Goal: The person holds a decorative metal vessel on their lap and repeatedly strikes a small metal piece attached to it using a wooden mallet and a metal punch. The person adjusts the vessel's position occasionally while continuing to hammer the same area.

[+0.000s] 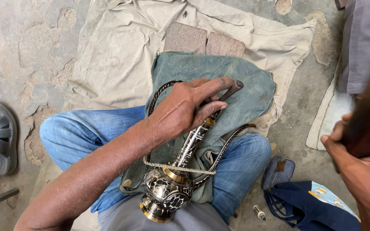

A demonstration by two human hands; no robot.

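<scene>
Left hand (185, 110) clasps the neck of an engraved brass ewer (170, 186) lying across a green cloth (253, 92) on the lap, its patterning seemingly far advanced, while the right hand (356, 158) grips a dark, blurred object.

A black-and-brass engraved jug (168, 190) lies on a grey-green cloth (245, 90) over blue jeans (78, 132), seemingly floral-patterned.
</scene>
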